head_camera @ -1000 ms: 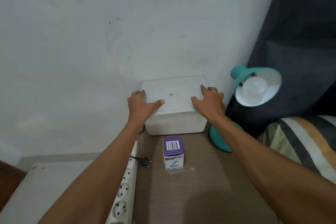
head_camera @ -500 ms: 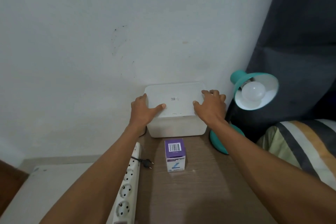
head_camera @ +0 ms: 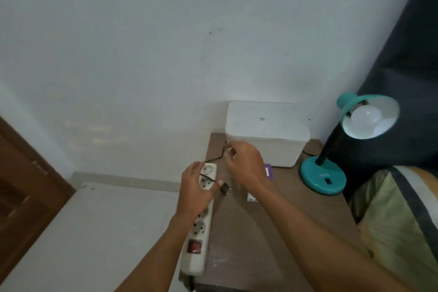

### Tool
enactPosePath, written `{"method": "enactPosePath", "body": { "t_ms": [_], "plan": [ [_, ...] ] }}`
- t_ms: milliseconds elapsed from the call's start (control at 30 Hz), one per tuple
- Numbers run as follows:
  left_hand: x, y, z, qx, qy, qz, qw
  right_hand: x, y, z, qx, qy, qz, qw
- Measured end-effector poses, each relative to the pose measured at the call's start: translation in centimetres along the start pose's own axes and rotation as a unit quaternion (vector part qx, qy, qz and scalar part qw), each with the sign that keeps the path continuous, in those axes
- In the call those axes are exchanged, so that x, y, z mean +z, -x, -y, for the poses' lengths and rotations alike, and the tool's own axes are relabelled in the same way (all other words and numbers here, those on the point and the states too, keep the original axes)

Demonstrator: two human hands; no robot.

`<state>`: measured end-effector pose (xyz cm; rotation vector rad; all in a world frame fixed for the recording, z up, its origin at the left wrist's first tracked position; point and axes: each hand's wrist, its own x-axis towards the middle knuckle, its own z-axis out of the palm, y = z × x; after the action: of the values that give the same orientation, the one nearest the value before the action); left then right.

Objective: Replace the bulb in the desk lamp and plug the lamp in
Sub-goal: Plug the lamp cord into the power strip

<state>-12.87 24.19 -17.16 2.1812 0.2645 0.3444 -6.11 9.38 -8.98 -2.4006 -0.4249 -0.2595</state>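
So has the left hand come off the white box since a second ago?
Yes. The left hand left the white box, moving down-left of it onto the power strip.

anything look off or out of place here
The lamp's plug lies loose on the table, not in the power strip, and its black cord drapes across the strip's top sockets. Nothing looks spilled or broken.

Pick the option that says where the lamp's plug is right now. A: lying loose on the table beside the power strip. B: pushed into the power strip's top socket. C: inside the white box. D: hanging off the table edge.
A: the black plug lies on the table just right of the power strip, its pins free of any socket.
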Motion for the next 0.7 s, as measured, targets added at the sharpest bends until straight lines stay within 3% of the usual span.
{"method": "enactPosePath", "body": {
  "t_ms": [167,367,633,700],
  "plan": [
    [-0.2,3.7,2.9,-0.034,0.077,0.083,0.993,4.1,3.8,0.1,0.082,0.001,0.102,0.991],
    [-0.1,3.7,4.9,-0.044,0.102,0.155,0.982,6.9,4.5,-1.1,0.081,0.056,0.145,0.985],
    [0.1,3.5,5.9,-0.053,0.142,0.162,0.975,8.5,4.2,-1.4,0.092,0.051,0.127,0.986],
    [0.1,3.5,6.0,-0.060,0.152,0.161,0.973,8.0,3.8,-1.4,0.095,0.030,0.093,0.991]
  ]
}}
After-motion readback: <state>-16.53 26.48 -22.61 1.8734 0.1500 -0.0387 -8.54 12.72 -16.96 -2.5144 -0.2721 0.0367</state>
